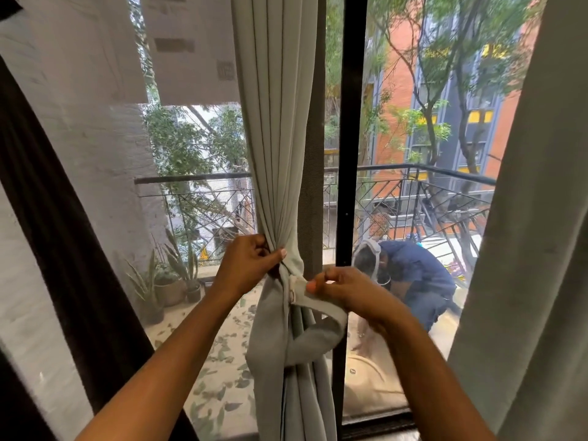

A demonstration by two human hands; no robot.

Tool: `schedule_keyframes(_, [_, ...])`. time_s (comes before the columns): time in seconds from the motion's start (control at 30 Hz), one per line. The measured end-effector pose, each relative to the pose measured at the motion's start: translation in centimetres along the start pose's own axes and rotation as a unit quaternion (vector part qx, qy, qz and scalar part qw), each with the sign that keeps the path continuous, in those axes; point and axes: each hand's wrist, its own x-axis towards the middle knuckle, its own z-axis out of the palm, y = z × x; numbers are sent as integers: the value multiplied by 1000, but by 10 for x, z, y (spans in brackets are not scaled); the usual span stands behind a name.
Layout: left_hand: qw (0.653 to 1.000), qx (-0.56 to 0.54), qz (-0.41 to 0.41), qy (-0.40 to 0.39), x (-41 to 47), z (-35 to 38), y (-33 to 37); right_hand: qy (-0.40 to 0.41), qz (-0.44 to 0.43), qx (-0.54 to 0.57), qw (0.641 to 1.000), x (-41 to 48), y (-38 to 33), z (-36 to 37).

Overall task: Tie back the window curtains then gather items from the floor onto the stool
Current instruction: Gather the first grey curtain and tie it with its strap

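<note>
A pale grey-green curtain [276, 128] hangs gathered in front of the window's black centre frame [350, 122]. My left hand [251, 265] pinches the bunched folds at waist height. My right hand [346, 291] holds one end of the matching fabric tie-back [321, 332], which loops around the curtain just below my left hand. A small ring or fastener shows at the tie's near end, between my hands. No stool or floor items are in view.
A dark brown curtain [54, 218] hangs at the left and another pale curtain [534, 249] at the right. Beyond the glass lies a balcony with potted plants [171, 281], a railing [423, 186] and a crouching person [416, 275].
</note>
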Motion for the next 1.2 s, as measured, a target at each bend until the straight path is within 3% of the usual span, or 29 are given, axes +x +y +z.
schedule_keyframes(0.13, [1000, -27, -9, -8, 0, -4, -3, -47, -34, -292, 955, -17, -27, -31])
schedule_keyframes(0.27, [999, -31, 8, -27, -7, 0, 2, -51, -17, -398, 916, -25, -39, -53])
schedule_keyframes(0.47, [1000, 3, 11, 17, -5, -5, -1, -18, -15, -391, 920, -42, -47, -87])
schedule_keyframes(0.63, [1000, -23, 7, -2, -7, -11, 0, 130, -1, -521, 844, -11, -8, -77])
schedule_keyframes(0.83, [999, -27, 20, -3, -15, -9, 6, 327, 59, -444, 832, -46, 29, -42])
schedule_keyframes(1.07, [999, -43, 20, -26, -17, 2, 15, 412, 144, -475, 764, -18, 30, -33])
schedule_keyframes(1.1, [998, -45, 18, -25, -17, 3, 15, 425, 139, -458, 768, 1, 25, -32])
schedule_keyframes(1.13, [999, -43, 13, -25, -17, 3, 16, 417, 104, -417, 801, 22, 18, -27])
schedule_keyframes(1.17, [999, -38, 13, -24, -16, 3, 16, 365, 58, -310, 876, 41, 13, -20])
schedule_keyframes(1.2, [999, -30, 11, -21, -16, 2, 16, 239, 8, -142, 960, 57, 7, -10])
